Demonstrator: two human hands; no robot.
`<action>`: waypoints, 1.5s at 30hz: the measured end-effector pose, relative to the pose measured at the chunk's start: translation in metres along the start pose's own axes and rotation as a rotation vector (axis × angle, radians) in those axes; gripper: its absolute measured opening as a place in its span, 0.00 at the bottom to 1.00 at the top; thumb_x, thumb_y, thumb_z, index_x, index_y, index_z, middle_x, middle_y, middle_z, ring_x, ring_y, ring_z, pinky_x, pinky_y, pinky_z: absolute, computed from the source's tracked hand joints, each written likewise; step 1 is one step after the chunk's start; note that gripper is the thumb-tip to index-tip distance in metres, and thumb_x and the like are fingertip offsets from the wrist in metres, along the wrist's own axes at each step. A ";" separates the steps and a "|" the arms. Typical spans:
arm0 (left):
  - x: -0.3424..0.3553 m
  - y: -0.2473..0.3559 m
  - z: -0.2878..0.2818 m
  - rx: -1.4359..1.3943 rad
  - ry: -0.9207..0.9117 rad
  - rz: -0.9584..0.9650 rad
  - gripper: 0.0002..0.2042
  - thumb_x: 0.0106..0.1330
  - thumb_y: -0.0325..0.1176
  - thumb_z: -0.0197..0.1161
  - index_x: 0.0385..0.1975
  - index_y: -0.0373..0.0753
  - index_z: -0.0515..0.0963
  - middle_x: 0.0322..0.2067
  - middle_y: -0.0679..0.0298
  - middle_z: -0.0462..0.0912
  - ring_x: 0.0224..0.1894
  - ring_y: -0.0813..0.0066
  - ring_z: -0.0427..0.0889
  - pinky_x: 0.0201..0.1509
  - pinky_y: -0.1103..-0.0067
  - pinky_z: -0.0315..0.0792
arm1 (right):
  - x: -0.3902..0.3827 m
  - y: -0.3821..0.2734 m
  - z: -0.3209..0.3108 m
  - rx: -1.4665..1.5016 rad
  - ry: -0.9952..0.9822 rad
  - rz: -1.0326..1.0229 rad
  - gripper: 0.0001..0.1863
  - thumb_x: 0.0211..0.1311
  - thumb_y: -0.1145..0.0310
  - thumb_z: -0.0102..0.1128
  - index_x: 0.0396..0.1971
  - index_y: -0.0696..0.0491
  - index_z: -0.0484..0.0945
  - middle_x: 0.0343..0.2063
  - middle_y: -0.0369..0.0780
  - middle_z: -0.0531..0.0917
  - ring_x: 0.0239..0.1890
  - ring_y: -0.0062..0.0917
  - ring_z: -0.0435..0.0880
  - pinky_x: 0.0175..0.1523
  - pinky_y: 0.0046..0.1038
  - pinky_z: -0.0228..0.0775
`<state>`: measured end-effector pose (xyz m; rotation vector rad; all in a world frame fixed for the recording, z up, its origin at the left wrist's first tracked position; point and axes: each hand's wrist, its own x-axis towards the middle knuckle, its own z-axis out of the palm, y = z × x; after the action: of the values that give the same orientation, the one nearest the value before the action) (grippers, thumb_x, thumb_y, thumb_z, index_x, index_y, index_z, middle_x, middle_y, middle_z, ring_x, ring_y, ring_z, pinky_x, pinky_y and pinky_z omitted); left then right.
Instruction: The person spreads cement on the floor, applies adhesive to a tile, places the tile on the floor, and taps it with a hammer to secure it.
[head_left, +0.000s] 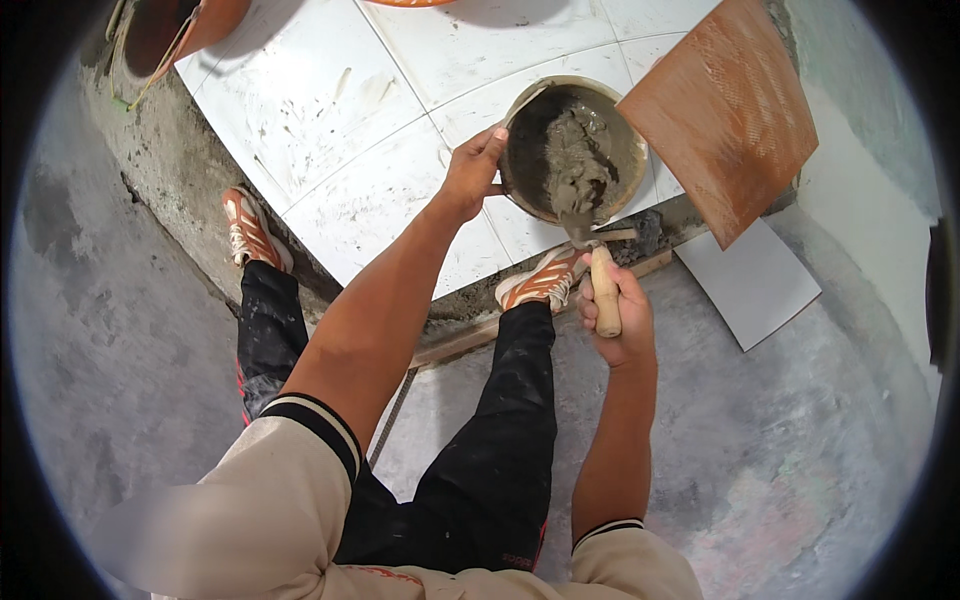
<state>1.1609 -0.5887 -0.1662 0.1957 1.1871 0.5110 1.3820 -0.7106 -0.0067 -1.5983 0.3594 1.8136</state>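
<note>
A round bucket (527, 165) of wet grey mortar (580, 150) stands on white floor tiles (365, 200). At the left side of its rim, my left hand (474, 174) grips the edge, thumb on top. Below the bucket, my right hand (624, 312) is closed round the pale wooden handle of a trowel (605, 290). The trowel's mortar-smeared neck reaches the bucket's near rim; its blade is hidden in the mortar or coated with it.
An orange-brown tile (730, 120), ridged face up, leans right of the bucket. Beside it lies a white tile piece (752, 287). A hammer-like tool (646, 230) sits near my right shoe (545, 280). An orange bucket (212, 22) stands far left. A wooden strip (455, 343) edges the raised tiling.
</note>
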 end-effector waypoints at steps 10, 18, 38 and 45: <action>0.003 -0.002 -0.001 -0.010 0.034 -0.017 0.27 0.79 0.54 0.55 0.71 0.45 0.71 0.57 0.61 0.81 0.55 0.64 0.81 0.58 0.52 0.81 | 0.053 -0.035 0.094 -2.014 0.385 -0.357 0.15 0.68 0.69 0.57 0.48 0.64 0.79 0.37 0.56 0.87 0.42 0.48 0.89 0.47 0.46 0.81; 0.004 -0.006 -0.005 -0.053 0.008 0.012 0.24 0.79 0.52 0.56 0.68 0.47 0.76 0.53 0.60 0.83 0.54 0.64 0.83 0.54 0.54 0.84 | 0.046 -0.035 0.118 -2.079 0.349 -0.304 0.20 0.68 0.66 0.59 0.54 0.62 0.79 0.42 0.58 0.87 0.47 0.53 0.87 0.55 0.48 0.78; 0.004 -0.003 -0.001 -0.045 0.045 0.005 0.28 0.79 0.53 0.56 0.70 0.42 0.72 0.50 0.58 0.82 0.50 0.66 0.82 0.53 0.57 0.85 | 0.029 -0.006 0.039 -1.850 0.450 -0.520 0.17 0.71 0.64 0.60 0.51 0.61 0.80 0.34 0.52 0.86 0.36 0.44 0.87 0.41 0.43 0.79; 0.004 -0.007 -0.003 -0.022 0.026 0.032 0.29 0.78 0.55 0.57 0.70 0.42 0.72 0.53 0.57 0.82 0.53 0.62 0.82 0.55 0.53 0.84 | 0.070 -0.060 0.066 -1.098 0.420 -0.024 0.15 0.71 0.65 0.60 0.49 0.61 0.80 0.30 0.50 0.83 0.30 0.42 0.83 0.35 0.39 0.75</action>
<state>1.1608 -0.5935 -0.1732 0.1901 1.2050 0.5564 1.3693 -0.6047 -0.0464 -2.6944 -0.6025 1.7118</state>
